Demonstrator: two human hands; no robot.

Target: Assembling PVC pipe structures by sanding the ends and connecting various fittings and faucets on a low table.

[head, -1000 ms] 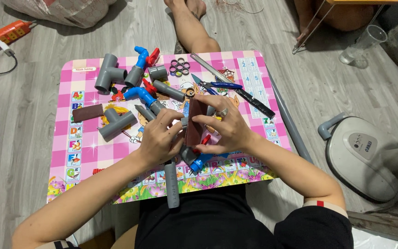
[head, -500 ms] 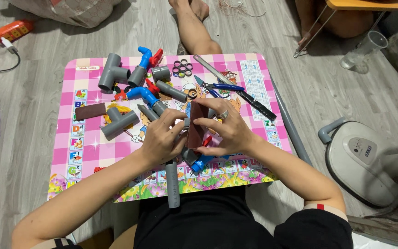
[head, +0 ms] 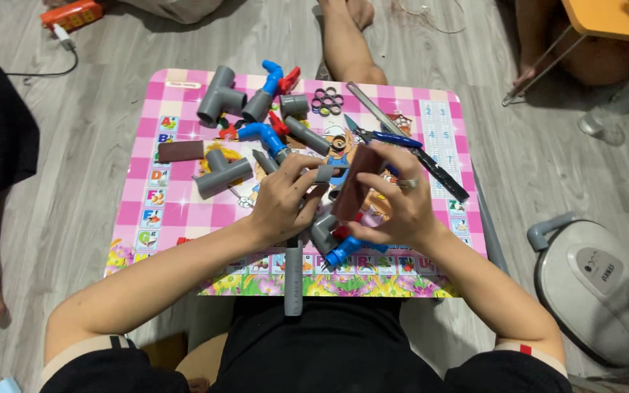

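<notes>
My left hand (head: 283,198) grips a short grey pipe piece (head: 323,173) at its fingertips, over a pink checkered low table (head: 176,196). My right hand (head: 394,198) holds a brown rectangular sheet (head: 352,182) upright against that piece. Below my hands lie a grey elbow fitting (head: 323,231), a blue valve (head: 343,249) with a red handle, and a long grey pipe (head: 293,280) pointing toward me over the table's near edge.
Grey tee fittings (head: 220,93), blue valves (head: 267,137), black rings (head: 327,100), pliers (head: 384,137), a brown block (head: 180,151) lie on the table. A white appliance (head: 595,280) sits on the floor at right. Other people's legs (head: 347,36) are around; a plastic cup (head: 624,105).
Both hands stay together at the table's middle, with the brown sheet still pressed against the grey piece. The view has shifted slightly; the parts on the table lie as before.
</notes>
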